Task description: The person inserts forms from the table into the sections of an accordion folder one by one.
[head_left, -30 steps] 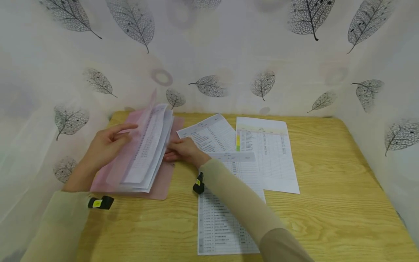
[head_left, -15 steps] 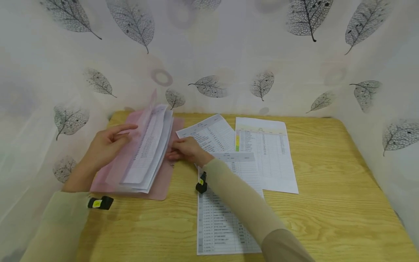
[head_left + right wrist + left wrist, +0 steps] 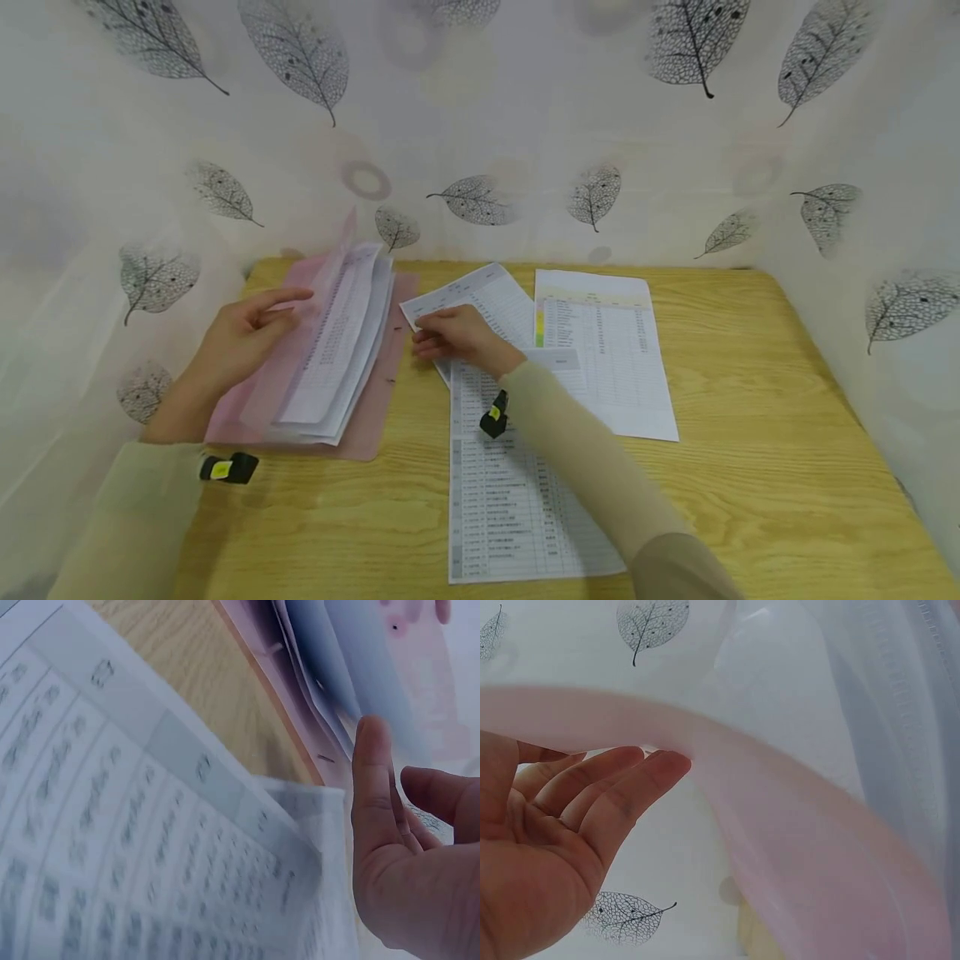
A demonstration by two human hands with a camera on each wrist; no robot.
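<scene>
A pink translucent folder (image 3: 371, 417) lies open at the table's left with a stack of printed sheets (image 3: 337, 350) inside. My left hand (image 3: 243, 333) props up its raised front cover (image 3: 288, 367) with straight fingers; in the left wrist view those fingers (image 3: 622, 787) lie against the pink cover (image 3: 802, 855). My right hand (image 3: 457, 333) rests on a tilted printed sheet (image 3: 491, 292) just right of the folder. In the right wrist view the right hand (image 3: 405, 855) sits at the edge of that sheet (image 3: 150, 847), with the folder's edge (image 3: 300, 690) beyond it.
Two more printed sheets lie on the wooden table (image 3: 750, 417): one with a coloured strip (image 3: 607, 358) at centre right, and a long one (image 3: 502, 500) near the front edge under my right forearm. Leaf-patterned curtain (image 3: 525, 125) walls the table on three sides.
My right hand has left the folder's edge and moved right and slightly back onto the tilted sheet. The left hand still props the cover as before.
</scene>
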